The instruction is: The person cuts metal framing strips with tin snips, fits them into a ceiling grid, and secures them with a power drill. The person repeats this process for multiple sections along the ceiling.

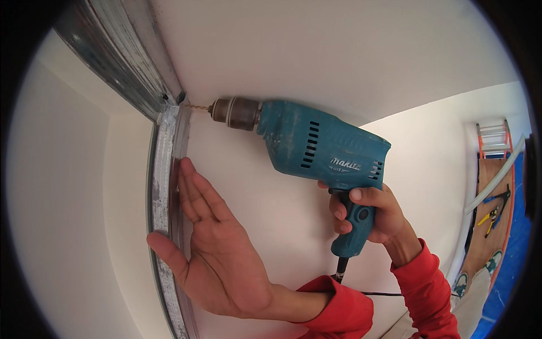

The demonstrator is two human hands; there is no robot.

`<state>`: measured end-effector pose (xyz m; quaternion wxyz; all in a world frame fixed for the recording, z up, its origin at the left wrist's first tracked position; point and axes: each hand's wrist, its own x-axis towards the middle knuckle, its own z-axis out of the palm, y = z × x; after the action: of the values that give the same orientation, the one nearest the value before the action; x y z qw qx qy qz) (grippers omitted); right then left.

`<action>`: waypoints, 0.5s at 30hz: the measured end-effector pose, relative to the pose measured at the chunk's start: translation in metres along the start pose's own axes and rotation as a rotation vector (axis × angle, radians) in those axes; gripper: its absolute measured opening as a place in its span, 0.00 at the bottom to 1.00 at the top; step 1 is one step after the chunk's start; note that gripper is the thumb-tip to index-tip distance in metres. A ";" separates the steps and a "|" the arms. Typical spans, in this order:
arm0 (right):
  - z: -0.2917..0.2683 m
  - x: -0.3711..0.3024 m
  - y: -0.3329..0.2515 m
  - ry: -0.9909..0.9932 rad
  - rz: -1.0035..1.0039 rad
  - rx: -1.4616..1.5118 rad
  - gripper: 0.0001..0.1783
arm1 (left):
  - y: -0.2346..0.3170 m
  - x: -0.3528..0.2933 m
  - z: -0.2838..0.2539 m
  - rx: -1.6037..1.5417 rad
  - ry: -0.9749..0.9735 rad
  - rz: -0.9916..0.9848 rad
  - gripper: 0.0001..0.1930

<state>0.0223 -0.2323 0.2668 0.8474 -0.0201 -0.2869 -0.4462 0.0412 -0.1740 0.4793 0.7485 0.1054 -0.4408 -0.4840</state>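
Note:
My right hand (pixel 381 212) grips the pistol handle of a teal corded power drill (pixel 324 144), its fingers wrapped around the front near the trigger. A thin twist drill bit (pixel 199 107) sticks out of the dark metal chuck (pixel 237 113) toward the left. Its tip is at the metal frame, close to the corner; whether it has entered the metal I cannot tell. My left hand (pixel 226 265) is open, palm in view, with stretched fingers resting against the upright metal channel (pixel 165 198). Its thumb lies across the channel's near face.
Another metal channel (pixel 116 56) runs from the corner to the upper left. A pale wall (pixel 271 226) stands behind the drill. At the right are a wooden board (pixel 490 186) with pliers (pixel 490 219), an orange-railed ladder (pixel 494 140), a pale hose (pixel 499 176) and blue sheeting (pixel 516 265).

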 end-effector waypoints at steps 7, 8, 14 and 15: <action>0.001 0.003 0.002 0.019 0.013 0.013 0.25 | 0.001 0.004 -0.004 0.010 -0.021 -0.016 0.44; 0.002 0.004 0.004 0.023 0.015 0.012 0.25 | 0.002 0.004 -0.004 0.008 -0.009 -0.004 0.44; 0.004 0.003 0.008 0.048 -0.015 -0.034 0.25 | 0.001 0.006 -0.005 0.017 -0.018 -0.002 0.44; 0.003 0.004 0.004 0.055 -0.028 -0.021 0.25 | -0.005 0.009 -0.006 0.021 -0.021 -0.010 0.44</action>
<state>0.0259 -0.2318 0.2722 0.8483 -0.0128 -0.2591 -0.4616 0.0443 -0.1851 0.4780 0.7403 0.1101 -0.4532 -0.4841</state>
